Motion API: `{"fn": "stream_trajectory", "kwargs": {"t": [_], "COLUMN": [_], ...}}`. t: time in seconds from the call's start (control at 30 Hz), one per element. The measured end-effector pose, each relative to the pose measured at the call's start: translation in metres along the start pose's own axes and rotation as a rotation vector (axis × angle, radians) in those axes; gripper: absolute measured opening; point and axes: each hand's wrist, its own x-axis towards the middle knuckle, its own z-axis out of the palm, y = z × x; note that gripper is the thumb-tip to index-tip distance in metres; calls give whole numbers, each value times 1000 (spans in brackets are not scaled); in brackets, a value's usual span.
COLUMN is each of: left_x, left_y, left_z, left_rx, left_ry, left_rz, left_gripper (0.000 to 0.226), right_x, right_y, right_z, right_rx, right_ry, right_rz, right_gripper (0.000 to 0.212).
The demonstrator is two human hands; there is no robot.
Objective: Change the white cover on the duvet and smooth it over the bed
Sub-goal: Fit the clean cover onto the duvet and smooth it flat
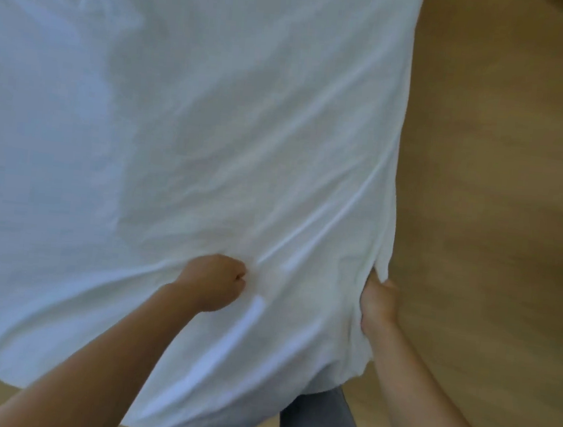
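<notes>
Nearest, at the bottom centre of the frame, a grey trouser leg (317, 420) shows below the hanging hem of the white cover (187, 108), and both bare forearms reach up from the bottom corners. The left hand (213, 282), low and centre, is balled into a fist with a bunch of cloth clenched inside it; creases fan out from the knuckles. The right hand (378, 305), lower right of centre, grasps the cover's side edge, fingers curled round a gathered fold with the thumb on the near side. The two hands are apart, with a taut ridge of fabric between them.

Beyond the hands the cover spreads across the whole left and centre of the frame up to the top edge, lifted off the wooden floor (504, 173) that fills the right side and shows again at the lower left. No bed is in view, and whether a duvet sits inside cannot be told.

The cloth looks thin, soft and limp, likely light to lift but bulky and quick to sag or twist. It probably slips little, yet a loose pinch would let it slide out. Firm fistfuls at the edge and near the corners seem the best hold, hands set wide so the sheet hangs flat
</notes>
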Motion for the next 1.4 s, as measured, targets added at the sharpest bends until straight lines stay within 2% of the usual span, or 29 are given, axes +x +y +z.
{"fn": "stream_trajectory", "kwargs": {"t": [0.07,0.13,0.23,0.3,0.33,0.43,0.53,0.7,0.8,0.93,1.07,1.13,1.23,1.33,1.4], "left_x": [13,29,57,74,82,100,110,136,156,169,165,156,133,110,101], "left_y": [5,15,42,61,69,80,79,91,105,109,111,108,95,69,50], "left_z": [-8,-22,-46,-57,-61,-63,-63,-80,-88,-93,-103,-113,-137,-155,-160], "left_rx": [-69,-216,-390,-454,-457,-520,-597,-412,-309,-283,-376,-516,-800,-856,-860], "left_ry": [44,188,346,329,308,261,261,358,406,378,384,473,693,922,981], "left_rz": [-72,-132,-147,-133,-134,-209,-269,-258,-253,-269,-179,-165,-255,-298,-343], "left_gripper": [22,24,49,65,66,53,39,41,46,29,20,21,31,32,33], "right_x": [3,2,0,0,1,16,43,97,114,124,129,129,123,119,119], "right_y": [-8,-17,-27,-33,-39,-57,-68,-92,-109,-105,-101,-106,-123,-142,-151], "right_z": [6,9,8,9,10,15,23,40,57,65,54,57,69,78,82], "right_rx": [-93,-82,75,180,239,308,270,330,342,369,350,387,429,402,253], "right_ry": [-19,-60,-200,-352,-422,-532,-468,-429,-490,-564,-541,-563,-615,-649,-640], "right_rz": [-73,-94,50,167,214,269,310,444,457,459,499,446,359,362,298], "right_gripper": [31,29,39,38,37,50,65,75,70,50,34,35,48,56,58]}}
